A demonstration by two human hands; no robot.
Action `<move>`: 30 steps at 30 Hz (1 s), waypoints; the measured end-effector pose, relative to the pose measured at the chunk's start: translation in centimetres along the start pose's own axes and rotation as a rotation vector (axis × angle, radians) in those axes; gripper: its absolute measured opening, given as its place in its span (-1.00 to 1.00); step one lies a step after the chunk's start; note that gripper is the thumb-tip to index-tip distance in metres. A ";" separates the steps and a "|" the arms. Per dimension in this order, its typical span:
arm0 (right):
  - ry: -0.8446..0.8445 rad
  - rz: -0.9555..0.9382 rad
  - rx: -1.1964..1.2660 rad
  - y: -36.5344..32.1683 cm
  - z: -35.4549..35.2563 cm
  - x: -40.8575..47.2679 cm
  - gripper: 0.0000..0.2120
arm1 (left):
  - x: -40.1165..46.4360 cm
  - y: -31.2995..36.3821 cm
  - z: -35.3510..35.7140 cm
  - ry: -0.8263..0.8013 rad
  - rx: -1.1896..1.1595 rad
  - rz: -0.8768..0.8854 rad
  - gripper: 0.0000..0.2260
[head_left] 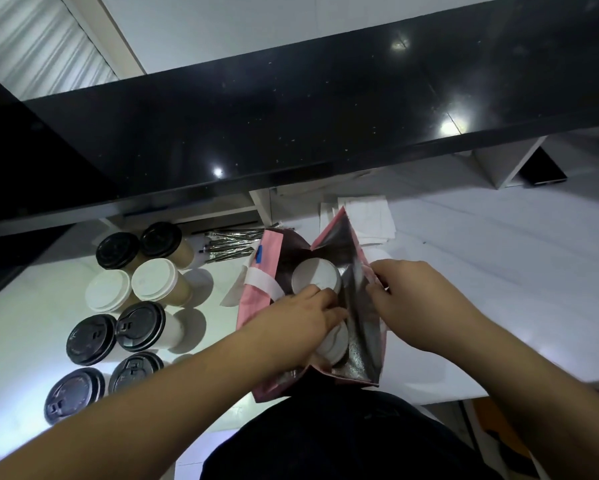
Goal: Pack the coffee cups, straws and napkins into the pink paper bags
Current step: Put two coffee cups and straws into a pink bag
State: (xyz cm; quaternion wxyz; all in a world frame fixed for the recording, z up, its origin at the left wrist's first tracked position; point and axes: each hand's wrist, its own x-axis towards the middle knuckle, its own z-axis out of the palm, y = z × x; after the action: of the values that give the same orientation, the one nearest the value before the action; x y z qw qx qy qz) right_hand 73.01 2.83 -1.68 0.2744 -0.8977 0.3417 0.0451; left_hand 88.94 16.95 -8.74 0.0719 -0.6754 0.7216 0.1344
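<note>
Pink bag [256, 265]: open on white desk [498, 271], two white-lidded cups [315, 277] inside. Left hand [305, 317] reaches in, fingers curled on the nearer cup. Right hand [419, 299] pinches bag's right edge. Eight cups [138, 323] left; straws [232, 244], napkins [370, 216] behind.

Left hand [305, 313] reaches into pink bag [268, 258]; right hand [419, 299] pinches its rim.
</note>
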 end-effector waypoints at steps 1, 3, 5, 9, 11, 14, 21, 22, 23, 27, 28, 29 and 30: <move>0.003 0.003 0.008 0.0 0.0 0.0 -0.71 | -0.3 -0.2 0.1 -0.002 -0.018 -0.001 -0.31; 0.007 0.007 0.020 0.1 0.0 0.1 -0.70 | -0.5 -0.6 0.1 -0.018 -0.079 0.003 -0.26; 0.007 0.006 0.021 0.0 -0.1 0.0 -0.70 | -0.5 -0.8 -0.2 -0.045 -0.133 0.003 -0.24; 0.007 0.021 0.010 -0.1 0.1 0.1 -0.72 | 0.2 -0.8 -0.3 -0.082 -0.104 0.000 -0.33; 0.016 0.032 0.000 -0.2 0.3 0.3 -0.74 | 0.9 -0.6 0.1 -0.107 -0.035 0.035 -0.39; 0.039 0.036 -0.015 -0.5 0.6 0.5 -0.75 | 1.6 -0.5 0.7 -0.123 -0.005 0.075 -0.45; 0.092 0.056 0.000 -0.9 0.8 1.0 -0.70 | 1.2 -0.3 -2.1 -0.143 -0.082 0.025 -0.53; 0.109 0.052 0.003 -1.0 0.7 1.1 -0.67 | 1.1 -0.3 -3.5 -0.074 -0.150 0.013 -0.61; 0.124 0.047 0.005 -1.0 0.6 1.1 -0.65 | 0.8 -0.5 -5.1 0.048 -0.230 0.009 -0.71; 0.142 0.064 0.012 -0.9 0.4 1.7 -0.60 | -1.4 -3.5 -10.4 0.568 -0.512 -0.119 -0.87; 0.150 0.073 0.011 -0.7 0.2 1.9 -0.60 | -1.8 -5.0 -10.6 0.658 -0.531 -0.217 -0.88; 0.155 0.080 0.009 -0.6 0.0 2.1 -0.59 | -2.2 -6.8 -10.2 0.708 -0.533 -0.336 -0.91; 0.152 0.087 0.009 -0.4 -0.1 2.3 -0.60 | -2.5 -8.7 -9.2 0.716 -0.527 -0.464 -0.92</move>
State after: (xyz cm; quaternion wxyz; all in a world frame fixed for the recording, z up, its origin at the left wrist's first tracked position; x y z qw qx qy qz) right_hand 75.02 1.66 -1.97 0.2495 -0.8816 0.4004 -0.0131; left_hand 98.51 16.16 -0.07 -0.3254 -0.8170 0.4731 0.0524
